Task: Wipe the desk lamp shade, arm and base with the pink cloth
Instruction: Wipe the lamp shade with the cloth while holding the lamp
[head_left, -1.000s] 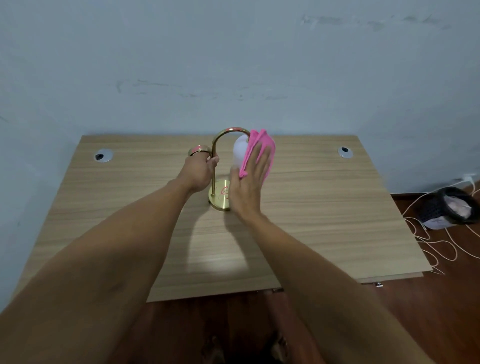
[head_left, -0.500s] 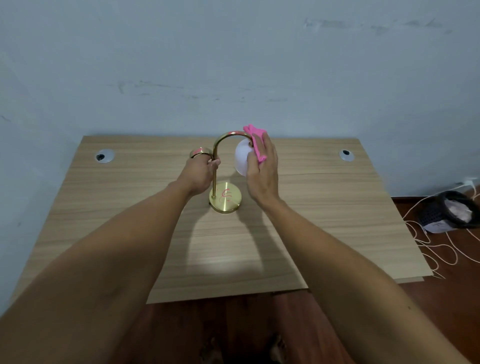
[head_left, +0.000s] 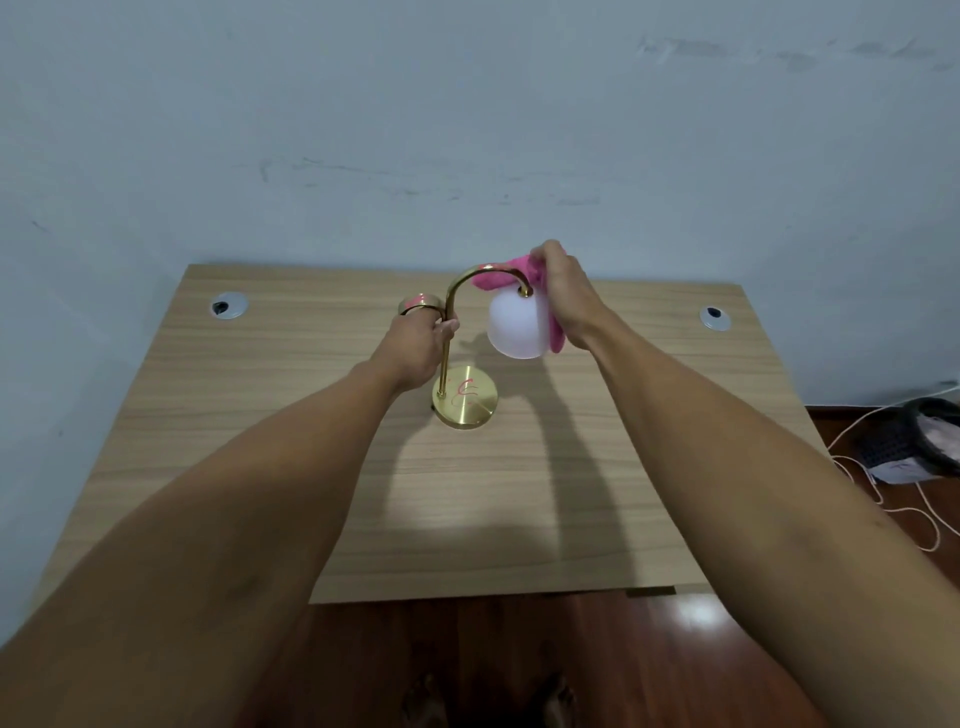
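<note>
A small desk lamp stands at the middle of the wooden desk (head_left: 260, 467). It has a round brass base (head_left: 466, 397), a curved brass arm (head_left: 457, 291) and a white globe shade (head_left: 519, 326) hanging from the arm's tip. My left hand (head_left: 418, 345) grips the upright part of the arm. My right hand (head_left: 566, 293) holds the pink cloth (head_left: 501, 277) against the top and far side of the shade, where the arm meets it. A strip of cloth shows below my wrist at the shade's right side.
A brass ring-shaped part (head_left: 420, 303) sticks out behind my left hand. Two grey cable grommets (head_left: 229, 305) (head_left: 715, 317) sit in the desk's far corners. The wall is close behind. A dark basket (head_left: 919, 441) and white cords (head_left: 883, 499) lie on the floor at right.
My right hand has slid the pink cloth up from the front of the shade to its top and behind it, uncovering the white globe. My left hand has kept its grip.
</note>
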